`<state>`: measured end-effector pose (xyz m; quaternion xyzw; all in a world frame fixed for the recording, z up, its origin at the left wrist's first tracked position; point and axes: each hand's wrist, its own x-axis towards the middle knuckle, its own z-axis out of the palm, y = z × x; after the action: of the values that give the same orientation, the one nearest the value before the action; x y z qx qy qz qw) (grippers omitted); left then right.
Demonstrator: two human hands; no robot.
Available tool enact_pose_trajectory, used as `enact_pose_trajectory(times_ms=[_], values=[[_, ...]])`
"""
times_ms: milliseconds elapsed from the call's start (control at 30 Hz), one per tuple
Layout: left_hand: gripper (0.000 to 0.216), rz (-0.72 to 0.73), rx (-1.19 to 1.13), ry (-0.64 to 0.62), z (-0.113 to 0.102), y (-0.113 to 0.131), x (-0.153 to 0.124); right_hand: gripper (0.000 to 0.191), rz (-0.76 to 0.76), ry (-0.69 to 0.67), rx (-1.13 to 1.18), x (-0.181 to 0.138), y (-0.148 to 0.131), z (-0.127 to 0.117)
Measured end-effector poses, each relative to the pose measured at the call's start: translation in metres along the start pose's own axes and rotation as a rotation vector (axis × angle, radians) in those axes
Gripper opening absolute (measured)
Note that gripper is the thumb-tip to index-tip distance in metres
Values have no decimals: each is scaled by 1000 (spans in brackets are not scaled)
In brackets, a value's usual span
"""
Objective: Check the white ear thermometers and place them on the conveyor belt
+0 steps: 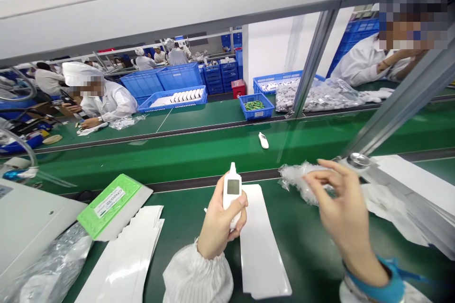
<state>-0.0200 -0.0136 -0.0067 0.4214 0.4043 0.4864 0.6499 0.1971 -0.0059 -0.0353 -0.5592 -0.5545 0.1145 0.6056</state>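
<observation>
My left hand [222, 222] is wrapped round a white ear thermometer [232, 188], its small grey screen facing me and its narrow tip pointing up and away. Under and beside this hand lies a stack of white sheets [263, 251]. My right hand [341, 208] is raised on the right, fingers bent but apart, and I see nothing in it. Just behind its fingertips is a heap of crumpled clear plastic [295, 180]. A second white ear thermometer [263, 140] lies on the green conveyor belt [199, 151] ahead.
A green-and-white pad of labels [112, 206] and white sheets [121, 260] lie to the left, near clear plastic bags [53, 265]. A metal post [384, 118] slants down at right. Beyond the belt, blue trays [256, 106] stand and co-workers [106, 97] sit.
</observation>
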Motion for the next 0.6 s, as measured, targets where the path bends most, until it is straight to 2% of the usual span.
enact_pose_trajectory(times_ms=[67, 133, 200, 267, 333, 467, 500, 533, 600], values=[[47, 12, -2, 3, 0, 0, -2, 26, -7, 45, -275, 14, 44, -7], [42, 29, -7, 22, -1, -2, -2, 32, -73, 16, -525, 22, 83, -13], [39, 37, -16, 60, -4, -6, 1, 37, -93, 12, -635, 24, 109, -19], [40, 32, -15, 127, -11, -13, 6, 39, -93, -3, -650, 22, 118, -26], [41, 17, -3, 209, -19, -23, 12, 39, -123, -6, -635, 19, 111, -32], [43, -14, 16, 346, -34, -46, 27, 24, -268, 190, -496, 7, 68, -28], [44, -17, 13, 372, -36, -52, 31, 17, -287, 191, -412, 3, 57, -22], [44, -15, 6, 395, -37, -58, 36, 13, -273, 125, -309, -3, 48, -14], [44, 1, -13, 426, -37, -68, 47, 14, -182, -126, -106, -15, 40, 11]])
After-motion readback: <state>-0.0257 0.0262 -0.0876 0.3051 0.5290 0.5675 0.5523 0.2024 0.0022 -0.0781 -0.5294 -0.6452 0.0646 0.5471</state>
